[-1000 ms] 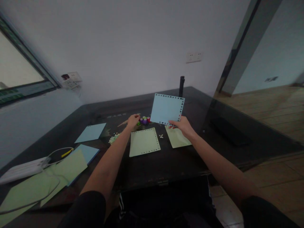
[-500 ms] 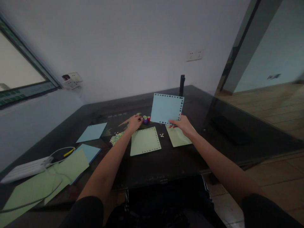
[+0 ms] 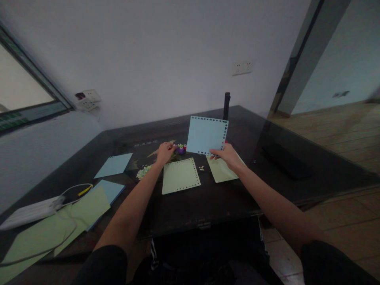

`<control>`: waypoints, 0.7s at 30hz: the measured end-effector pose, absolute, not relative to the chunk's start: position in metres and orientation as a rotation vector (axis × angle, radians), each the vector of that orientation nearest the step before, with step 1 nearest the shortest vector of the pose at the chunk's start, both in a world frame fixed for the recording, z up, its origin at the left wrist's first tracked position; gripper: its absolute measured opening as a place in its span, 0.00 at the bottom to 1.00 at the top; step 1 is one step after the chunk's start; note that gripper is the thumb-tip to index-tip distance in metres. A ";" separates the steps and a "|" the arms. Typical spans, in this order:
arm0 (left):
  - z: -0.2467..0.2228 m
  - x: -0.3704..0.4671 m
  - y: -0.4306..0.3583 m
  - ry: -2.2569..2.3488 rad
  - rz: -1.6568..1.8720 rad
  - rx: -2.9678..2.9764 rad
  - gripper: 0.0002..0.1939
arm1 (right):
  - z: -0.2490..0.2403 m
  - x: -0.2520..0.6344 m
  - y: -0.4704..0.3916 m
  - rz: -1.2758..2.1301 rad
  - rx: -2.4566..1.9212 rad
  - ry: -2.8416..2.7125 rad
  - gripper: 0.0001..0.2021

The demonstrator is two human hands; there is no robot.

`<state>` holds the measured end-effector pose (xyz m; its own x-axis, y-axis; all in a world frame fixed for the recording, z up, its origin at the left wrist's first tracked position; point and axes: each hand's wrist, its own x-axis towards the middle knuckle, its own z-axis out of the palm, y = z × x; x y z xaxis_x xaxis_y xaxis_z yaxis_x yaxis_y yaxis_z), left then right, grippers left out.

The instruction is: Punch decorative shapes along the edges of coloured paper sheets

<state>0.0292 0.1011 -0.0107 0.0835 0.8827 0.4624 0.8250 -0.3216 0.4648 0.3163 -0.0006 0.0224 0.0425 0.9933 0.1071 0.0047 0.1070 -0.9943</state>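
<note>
My right hand (image 3: 228,155) pinches the lower right corner of a light blue paper sheet (image 3: 207,135), holding it tilted up above the table. Heart-like and other small holes run along the sheet's top, right and part of its bottom edge. Beside a cluster of small coloured craft punches (image 3: 181,149), my left hand (image 3: 165,152) is closed on a small dark red piece, which looks like one of those punches; fingers partly hide it. A pale green sheet (image 3: 181,176) with punched edges lies in front. Another green sheet (image 3: 222,171) rests partly under my right hand.
Punched paper bits (image 3: 143,171) are heaped by my left forearm, with a few white bits (image 3: 201,168) between the green sheets. Leftward lie a blue sheet (image 3: 114,165), stacked papers (image 3: 89,208) and a white power strip (image 3: 29,213) with cable. A black upright object (image 3: 227,106) stands behind.
My left hand has drawn slightly left, away from the punch cluster, with the dark red piece in its fingers. My right hand still holds the blue sheet almost unmoved.
</note>
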 end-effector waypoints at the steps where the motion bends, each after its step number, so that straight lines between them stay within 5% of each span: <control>1: -0.008 0.031 0.099 1.782 1.111 2.217 0.15 | 0.022 0.316 0.000 1.096 -1.156 -1.225 0.09; 8: 0.015 0.053 0.066 1.557 1.360 1.876 0.16 | 0.022 0.315 -0.001 1.070 -1.098 -1.226 0.12; 21: 0.006 0.094 0.004 0.853 1.034 0.901 0.07 | 0.020 0.308 -0.004 1.015 -1.122 -1.207 0.10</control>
